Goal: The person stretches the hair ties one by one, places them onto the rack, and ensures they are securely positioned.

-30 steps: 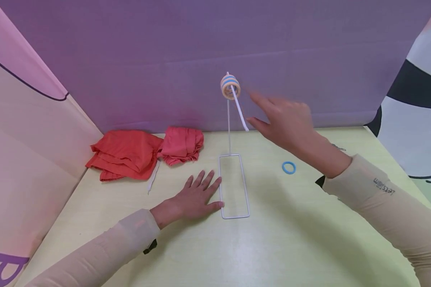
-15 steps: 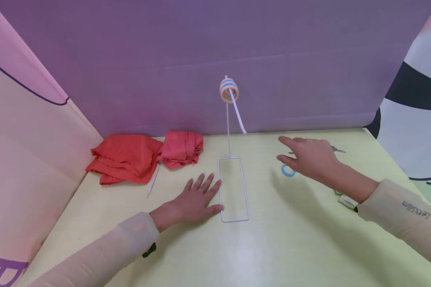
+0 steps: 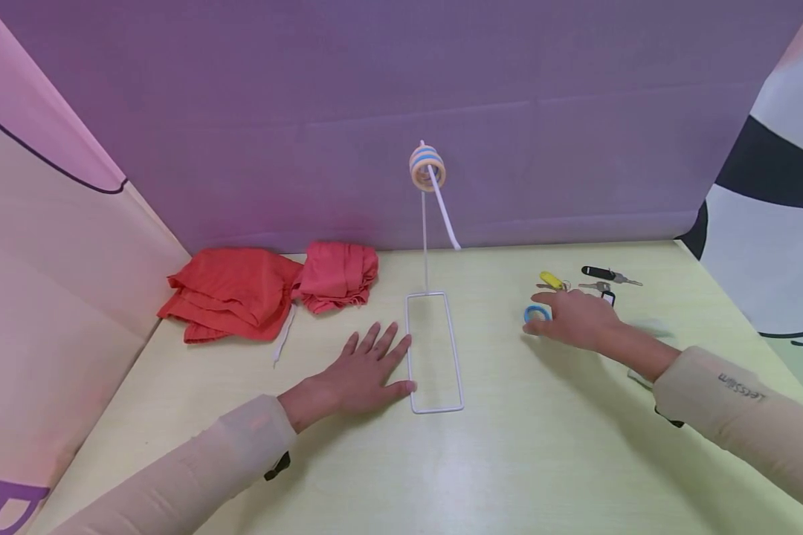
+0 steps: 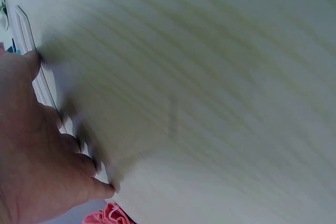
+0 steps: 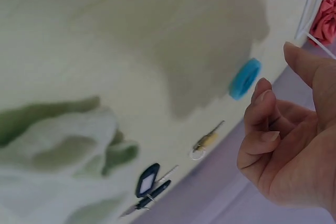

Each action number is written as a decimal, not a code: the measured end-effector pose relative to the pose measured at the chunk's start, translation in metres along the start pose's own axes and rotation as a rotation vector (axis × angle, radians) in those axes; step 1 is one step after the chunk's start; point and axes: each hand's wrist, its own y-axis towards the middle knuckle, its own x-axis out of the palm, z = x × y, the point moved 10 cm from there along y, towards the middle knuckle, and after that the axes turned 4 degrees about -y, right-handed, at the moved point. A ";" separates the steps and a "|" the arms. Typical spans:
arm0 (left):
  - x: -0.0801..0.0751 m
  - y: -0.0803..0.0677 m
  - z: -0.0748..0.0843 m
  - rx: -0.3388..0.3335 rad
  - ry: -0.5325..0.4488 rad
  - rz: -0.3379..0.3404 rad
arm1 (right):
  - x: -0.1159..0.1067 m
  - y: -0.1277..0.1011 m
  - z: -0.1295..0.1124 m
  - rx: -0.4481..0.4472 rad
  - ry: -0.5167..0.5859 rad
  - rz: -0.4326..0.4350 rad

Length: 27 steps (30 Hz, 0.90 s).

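Note:
A white wire stand (image 3: 437,410) has a flat rectangular base on the table and a tall upright with an arm sloping forward. Several tan and blue rings (image 3: 427,157) hang together on that arm. My left hand (image 3: 358,379) lies flat with spread fingers, its thumb and index fingertip touching the base's left side. Lying on the table to the right is a loose blue ring (image 3: 528,313). Over it reaches my right hand (image 3: 578,319), thumb and index finger apart on either side. The right wrist view shows a gap between the blue ring (image 5: 245,79) and the fingers.
Behind my right hand lie keys with a yellow tag (image 3: 550,279) and a black tag (image 3: 598,273). A white and green cloth (image 5: 63,148) is near the right wrist. Red cloth (image 3: 237,293), pinkish-red cloth (image 3: 340,275) and a white cord (image 3: 285,336) lie back left.
My right hand has come away from the rings on the arm, moving right and down to the loose blue ring. The left hand has stayed at the base.

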 end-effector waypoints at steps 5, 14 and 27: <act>0.003 -0.001 0.000 0.003 -0.004 -0.010 | 0.014 -0.001 0.011 0.056 0.022 -0.051; -0.002 -0.002 0.002 0.004 -0.009 0.003 | 0.017 0.001 0.021 0.115 0.065 -0.078; -0.002 -0.001 0.002 0.011 -0.008 -0.001 | 0.023 0.004 0.021 0.060 0.121 -0.055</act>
